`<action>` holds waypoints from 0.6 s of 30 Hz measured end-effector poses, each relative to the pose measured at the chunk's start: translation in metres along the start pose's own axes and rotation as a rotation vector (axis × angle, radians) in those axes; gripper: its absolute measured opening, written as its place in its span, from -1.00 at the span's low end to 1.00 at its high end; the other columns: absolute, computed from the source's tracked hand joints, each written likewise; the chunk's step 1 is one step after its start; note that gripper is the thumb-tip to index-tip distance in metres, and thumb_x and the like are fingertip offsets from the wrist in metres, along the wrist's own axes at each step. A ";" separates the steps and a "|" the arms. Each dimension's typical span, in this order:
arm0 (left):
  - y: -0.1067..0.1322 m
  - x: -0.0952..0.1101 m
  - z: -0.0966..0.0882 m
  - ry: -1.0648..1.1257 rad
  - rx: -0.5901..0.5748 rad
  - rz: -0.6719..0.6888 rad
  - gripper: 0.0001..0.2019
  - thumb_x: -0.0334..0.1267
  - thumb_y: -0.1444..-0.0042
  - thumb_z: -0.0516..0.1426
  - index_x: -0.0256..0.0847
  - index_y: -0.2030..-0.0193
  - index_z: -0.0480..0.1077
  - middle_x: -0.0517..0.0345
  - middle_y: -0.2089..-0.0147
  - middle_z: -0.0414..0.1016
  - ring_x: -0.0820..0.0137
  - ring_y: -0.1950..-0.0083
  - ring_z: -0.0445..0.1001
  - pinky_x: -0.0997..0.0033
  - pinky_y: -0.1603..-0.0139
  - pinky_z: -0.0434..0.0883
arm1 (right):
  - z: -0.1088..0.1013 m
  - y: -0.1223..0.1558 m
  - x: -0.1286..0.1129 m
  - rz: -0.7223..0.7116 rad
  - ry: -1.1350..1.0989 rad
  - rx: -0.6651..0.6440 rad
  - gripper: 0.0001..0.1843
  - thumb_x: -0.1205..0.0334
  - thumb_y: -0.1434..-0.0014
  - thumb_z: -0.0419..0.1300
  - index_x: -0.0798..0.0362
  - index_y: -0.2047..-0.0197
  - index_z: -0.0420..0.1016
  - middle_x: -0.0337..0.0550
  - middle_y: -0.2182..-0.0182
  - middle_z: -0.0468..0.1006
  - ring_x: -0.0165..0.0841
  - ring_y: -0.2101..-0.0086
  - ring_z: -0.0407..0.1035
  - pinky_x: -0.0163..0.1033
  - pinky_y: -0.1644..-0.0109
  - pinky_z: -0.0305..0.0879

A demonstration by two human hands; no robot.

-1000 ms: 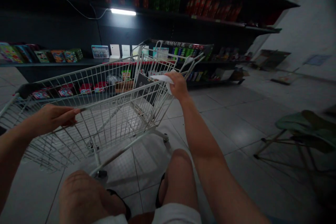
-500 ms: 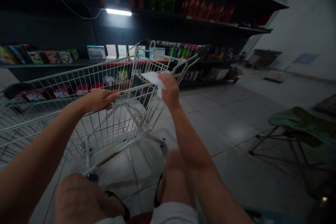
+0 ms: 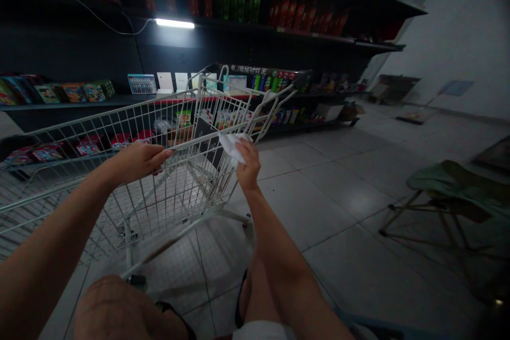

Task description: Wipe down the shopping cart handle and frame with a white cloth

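Note:
A light-coloured wire shopping cart (image 3: 171, 191) stands side-on in front of me, its dark handle bar (image 3: 258, 71) at the far right end. My left hand (image 3: 141, 162) is closed over the top rail of its near side. In my right hand (image 3: 249, 162) is a crumpled white cloth or tissue (image 3: 232, 147), pressed against the near side at the rear corner, below the handle. A dark panel (image 3: 209, 143) shows inside the basket behind the wires. The fingertips of my right hand are partly hidden by the white material.
Shelves (image 3: 79, 101) with boxes and cans run behind the cart. Red and green bottles (image 3: 239, 0) stand on the upper shelf, above a lit tube lamp (image 3: 175, 24). A folding stool (image 3: 442, 191) stands on the tiled floor (image 3: 319, 186) at right. My knees are close below the cart.
My right hand has moved down and slightly left with the white cloth, from above the rail to the cart's rear corner. My left hand stays on the rail.

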State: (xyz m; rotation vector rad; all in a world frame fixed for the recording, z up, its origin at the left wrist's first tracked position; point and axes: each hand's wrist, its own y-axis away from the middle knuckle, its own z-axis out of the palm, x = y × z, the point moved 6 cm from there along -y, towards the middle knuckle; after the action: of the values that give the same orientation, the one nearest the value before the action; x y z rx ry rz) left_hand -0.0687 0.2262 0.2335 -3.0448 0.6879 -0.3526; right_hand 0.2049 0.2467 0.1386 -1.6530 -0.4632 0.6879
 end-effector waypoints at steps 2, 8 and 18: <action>0.003 -0.002 0.000 -0.001 -0.004 -0.005 -0.53 0.07 -0.27 -0.16 -0.24 0.43 0.29 0.13 0.47 0.48 0.47 0.45 0.41 0.47 0.36 0.24 | -0.025 -0.045 0.036 0.011 0.090 0.128 -0.38 0.47 -0.15 -0.15 -0.04 -0.26 0.22 -0.11 -0.21 0.30 -0.24 -0.27 0.12 0.15 -0.31 0.15; 0.011 -0.007 0.000 0.001 -0.008 -0.005 -0.54 0.07 -0.26 -0.15 -0.23 0.41 0.32 0.14 0.47 0.50 0.46 0.43 0.45 0.46 0.32 0.26 | -0.042 -0.148 0.111 0.101 0.225 0.233 -0.29 0.56 -0.04 -0.18 0.05 -0.25 0.23 -0.07 -0.28 0.19 -0.23 -0.33 0.00 0.21 -0.38 -0.03; 0.008 -0.010 0.000 -0.055 0.008 -0.017 -0.53 0.10 -0.23 -0.18 -0.20 0.43 0.30 0.11 0.45 0.49 0.42 0.44 0.43 0.42 0.34 0.26 | 0.010 0.006 -0.024 0.094 -0.050 -0.159 -0.32 0.59 -0.10 -0.13 -0.09 -0.20 0.34 -0.25 -0.26 0.29 -0.26 -0.35 -0.04 0.07 -0.40 0.09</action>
State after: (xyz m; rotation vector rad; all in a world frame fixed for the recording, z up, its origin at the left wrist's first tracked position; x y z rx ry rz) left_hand -0.0804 0.2235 0.2311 -3.0413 0.6564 -0.2704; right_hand 0.1800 0.2379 0.1363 -1.8197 -0.4891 0.7803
